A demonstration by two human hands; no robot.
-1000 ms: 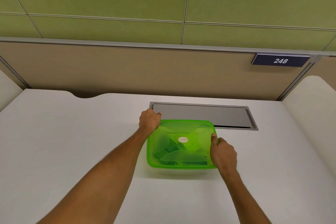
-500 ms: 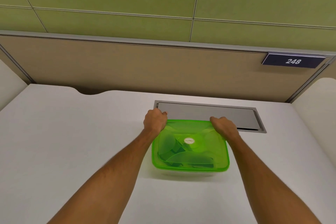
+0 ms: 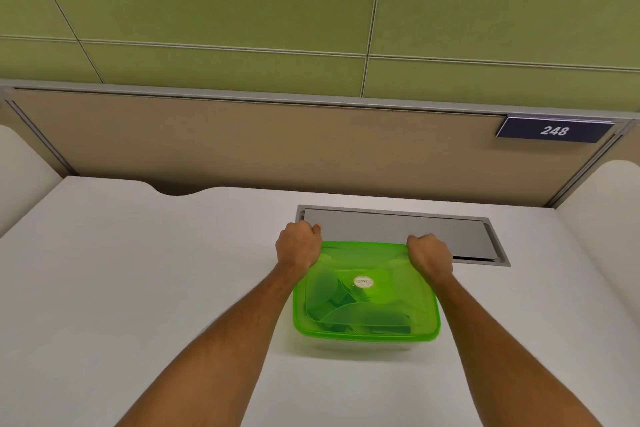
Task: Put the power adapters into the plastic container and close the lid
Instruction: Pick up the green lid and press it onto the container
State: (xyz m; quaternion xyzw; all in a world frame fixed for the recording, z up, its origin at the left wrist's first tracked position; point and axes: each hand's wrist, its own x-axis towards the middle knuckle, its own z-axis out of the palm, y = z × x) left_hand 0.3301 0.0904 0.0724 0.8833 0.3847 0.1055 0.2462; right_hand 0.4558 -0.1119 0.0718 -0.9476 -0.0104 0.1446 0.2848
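Green lid [image 3: 367, 291] sits on container [image 3: 363, 345], centre of white surface [image 3: 138, 270]. Left hand [image 3: 298, 248] clenched on lid corner at 10 o'clock; right hand [image 3: 429, 257] clenched at 2 o'clock. Dark adapters [image 3: 332, 310] visible inside.

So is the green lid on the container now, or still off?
On. The green lid covers the container's whole top, both hands pressing its far corners. Whether it has fully snapped shut, cannot tell.

Bright even light, soft shadows, edges bowed
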